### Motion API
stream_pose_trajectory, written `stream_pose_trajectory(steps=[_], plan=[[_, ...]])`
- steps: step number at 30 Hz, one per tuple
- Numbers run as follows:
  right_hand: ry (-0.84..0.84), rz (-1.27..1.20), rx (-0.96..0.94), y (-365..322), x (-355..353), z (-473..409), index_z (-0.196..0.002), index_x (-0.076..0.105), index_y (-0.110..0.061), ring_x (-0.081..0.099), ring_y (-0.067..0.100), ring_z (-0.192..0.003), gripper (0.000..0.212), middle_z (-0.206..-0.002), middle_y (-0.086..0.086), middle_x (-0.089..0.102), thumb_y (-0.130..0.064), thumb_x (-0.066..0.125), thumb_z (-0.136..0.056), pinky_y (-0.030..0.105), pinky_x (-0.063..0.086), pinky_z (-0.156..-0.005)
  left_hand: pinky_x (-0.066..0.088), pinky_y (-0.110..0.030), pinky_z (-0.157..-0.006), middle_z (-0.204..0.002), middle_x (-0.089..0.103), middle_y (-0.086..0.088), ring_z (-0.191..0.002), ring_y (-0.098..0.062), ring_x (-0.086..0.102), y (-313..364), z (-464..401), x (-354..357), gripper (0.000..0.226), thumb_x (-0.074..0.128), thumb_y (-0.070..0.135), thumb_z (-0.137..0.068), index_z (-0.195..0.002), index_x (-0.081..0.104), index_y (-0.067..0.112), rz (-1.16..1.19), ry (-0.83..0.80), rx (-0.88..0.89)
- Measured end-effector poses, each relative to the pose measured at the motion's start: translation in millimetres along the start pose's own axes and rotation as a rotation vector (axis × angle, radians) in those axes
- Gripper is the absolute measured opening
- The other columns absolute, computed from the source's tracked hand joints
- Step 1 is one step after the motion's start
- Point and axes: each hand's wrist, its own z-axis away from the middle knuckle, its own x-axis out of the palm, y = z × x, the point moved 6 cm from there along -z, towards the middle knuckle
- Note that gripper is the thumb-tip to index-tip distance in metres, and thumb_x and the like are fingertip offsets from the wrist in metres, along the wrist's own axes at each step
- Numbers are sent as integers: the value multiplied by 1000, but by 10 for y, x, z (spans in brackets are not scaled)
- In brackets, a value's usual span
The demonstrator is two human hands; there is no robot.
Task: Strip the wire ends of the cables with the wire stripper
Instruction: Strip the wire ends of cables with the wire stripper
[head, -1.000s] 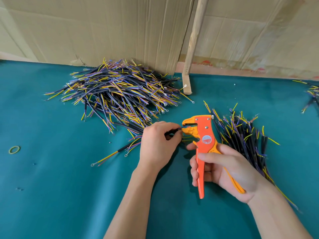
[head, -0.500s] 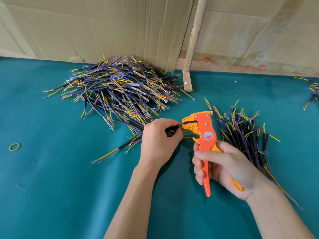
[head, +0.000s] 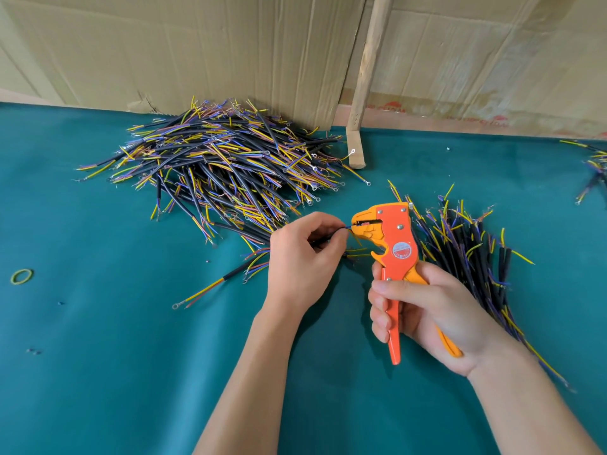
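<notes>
Right hand (head: 423, 310) grip around orange wire stripper (head: 395, 244), round label unreadable; left hand (head: 300, 261) pinching cable (head: 340, 228).

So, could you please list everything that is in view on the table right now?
wire stripper: one, orange, upright at centre.
held cable: one, dark, its end at the stripper's mouth.
big cable pile: many, black with yellow and blue ends, far left.
smaller cable pile: many, same colours, behind the right hand.
rubber band: one, yellow-green, left edge.
table cover: teal.
cardboard: tan, behind.
wooden stick: one, leaning.
left hand: pinches the cable.
right hand: grips the stripper handles.
</notes>
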Motion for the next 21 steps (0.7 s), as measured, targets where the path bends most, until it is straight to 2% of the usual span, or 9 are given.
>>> stream_pose_trajectory(steps=[10,21], plan=[[9,11,12,-11,-3,20,-104,62,-5,54,34,-62,27,-76,20,54,-5,74,-79,43,52,-58,39,-12,-61,-61,60,15,-57,-2,52,15,-7,5,11,72,9,-87,-79,75,16,80,3,-7],[-8,27,8,-24,3,29,-100,67,-7,55,35,-63,22,-78,22,55,-4,74,-79,43,53,-59,36,-11,-59,-61,52,16,-58,-2,46,11,-35,19,11,68,6,-92,-84,72,13,145,-57,-9]])
